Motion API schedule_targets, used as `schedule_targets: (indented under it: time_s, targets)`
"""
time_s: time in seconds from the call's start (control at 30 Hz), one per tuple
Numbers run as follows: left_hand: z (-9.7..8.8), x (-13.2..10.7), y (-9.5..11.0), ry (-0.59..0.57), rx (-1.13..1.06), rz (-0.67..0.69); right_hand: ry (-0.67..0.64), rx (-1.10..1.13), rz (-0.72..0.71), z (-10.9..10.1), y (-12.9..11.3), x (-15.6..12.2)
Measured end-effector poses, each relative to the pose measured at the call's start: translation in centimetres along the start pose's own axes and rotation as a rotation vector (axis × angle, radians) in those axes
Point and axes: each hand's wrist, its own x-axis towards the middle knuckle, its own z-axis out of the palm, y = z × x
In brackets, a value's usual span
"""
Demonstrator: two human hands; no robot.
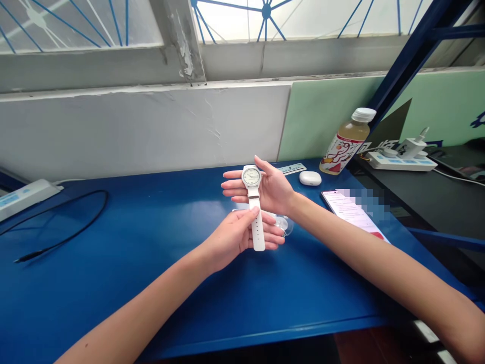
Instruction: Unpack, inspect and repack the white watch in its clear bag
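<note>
A white wristwatch [251, 176] with a round pale dial is held above the blue desk [162, 283], its strap hanging toward me. My left hand [242, 230] is palm up, thumb pressed on the strap's long end against the fingers. Behind the dial, my right hand [275, 187] is turned palm up with its fingers stretched out flat. The watch head lies over those fingers; how firmly it rests on them I cannot tell. Beyond my left fingers, a clear round plastic item [284, 225] is partly hidden.
At the right are a phone [354, 215], a white earbud case [310, 178], a ruler-like strip [292, 168] and a drink bottle [346, 142]. A power strip [401, 161] sits farther right. A black cable [87, 232] and another power strip [28, 197] lie left.
</note>
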Motion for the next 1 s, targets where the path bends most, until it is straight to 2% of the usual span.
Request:
schedule_targets:
  time_s: [0.27, 0.53, 0.6, 0.7, 0.8, 0.87, 1.0]
  targets:
    - [-0.3, 0.1, -0.1, 0.034, 0.057, 0.060, -0.009, -0.010, 0.030, -0.2, 0.1, 0.1]
    - [-0.4, 0.1, 0.0, 0.091, 0.099, 0.040, 0.003, -0.036, 0.002, 0.3, -0.3, -0.2]
    - [-0.4, 0.1, 0.1, 0.117, 0.104, 0.081, 0.031, -0.066, -0.041, 0.4, -0.5, -0.2]
    - [-0.1, -0.1, 0.2, 0.155, 0.122, 0.182, 0.134, -0.116, -0.205, 0.5, -0.5, 0.0]
    - [0.1, -0.2, 0.2, 0.124, 0.122, 0.227, 0.209, -0.143, -0.320, 0.5, -0.3, 0.2]
    - [0.1, -0.3, 0.3, 0.066, 0.102, 0.215, 0.184, -0.146, -0.278, 0.7, 0.0, 0.2]
    - [0.2, -0.4, 0.5, -0.024, 0.090, 0.179, -0.008, -0.161, -0.132, 1.2, 0.5, -0.3]
